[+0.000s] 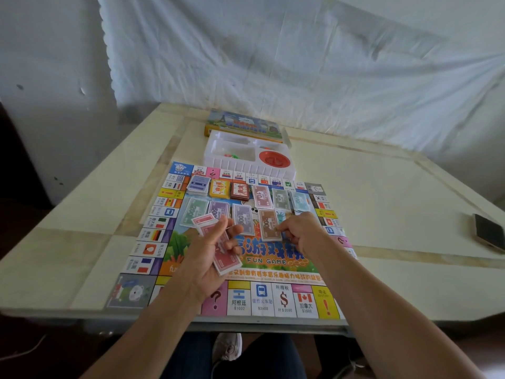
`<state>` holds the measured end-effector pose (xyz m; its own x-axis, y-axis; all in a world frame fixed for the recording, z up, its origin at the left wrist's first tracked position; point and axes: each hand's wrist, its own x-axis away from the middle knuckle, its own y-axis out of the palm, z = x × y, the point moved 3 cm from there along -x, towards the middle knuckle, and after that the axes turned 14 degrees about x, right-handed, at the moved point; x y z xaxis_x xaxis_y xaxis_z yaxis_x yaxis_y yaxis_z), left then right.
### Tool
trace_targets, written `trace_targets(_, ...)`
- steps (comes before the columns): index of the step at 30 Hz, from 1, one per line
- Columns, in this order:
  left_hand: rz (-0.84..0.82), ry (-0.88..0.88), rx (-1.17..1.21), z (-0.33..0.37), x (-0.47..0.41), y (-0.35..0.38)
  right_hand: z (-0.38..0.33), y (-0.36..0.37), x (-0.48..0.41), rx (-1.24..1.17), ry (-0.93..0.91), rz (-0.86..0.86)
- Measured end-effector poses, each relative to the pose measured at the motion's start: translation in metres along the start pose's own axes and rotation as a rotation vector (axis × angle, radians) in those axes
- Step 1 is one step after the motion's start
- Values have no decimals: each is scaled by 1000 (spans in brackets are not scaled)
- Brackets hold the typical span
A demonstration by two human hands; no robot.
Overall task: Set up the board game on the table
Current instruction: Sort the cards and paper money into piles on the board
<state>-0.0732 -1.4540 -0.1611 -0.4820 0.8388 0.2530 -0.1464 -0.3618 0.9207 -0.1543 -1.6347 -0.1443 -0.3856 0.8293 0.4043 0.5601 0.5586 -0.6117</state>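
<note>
left hand (207, 255) around red notes (227, 263)

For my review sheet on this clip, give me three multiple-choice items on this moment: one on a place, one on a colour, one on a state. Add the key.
1. Where is the white tray?
A) on the floor
B) in the person's lap
C) at the far edge of the board

2. What colour are the notes held in the left hand?
A) green
B) red
C) blue

3. What is the right hand doing?
A) pinching the brown notes
B) lying flat, empty
C) pointing upward

Key:
1 C: the tray touches the board's far side.
2 B: the stack in that grip is red.
3 A: its curled fingers close on the edge of the brown pile.
</note>
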Motion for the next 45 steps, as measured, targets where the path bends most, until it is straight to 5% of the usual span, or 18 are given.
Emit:
trace_targets(16,3,16,-4,1,0,-1,-8,15,-23,331,38,127)
trace_targets(31,22,10,13,1,1,-2,-10,14,-19,503,39,40)
trace_targets(35,10,8,18,1,2,0,-10,6,-8,418,-5,135)
trace_targets(38,3,39,21,1,4,3,-10,3,31,278,-216,210)
trace_targets(45,-138,48,-82,-13,12,16,19,40,121,-423,-329,-323)
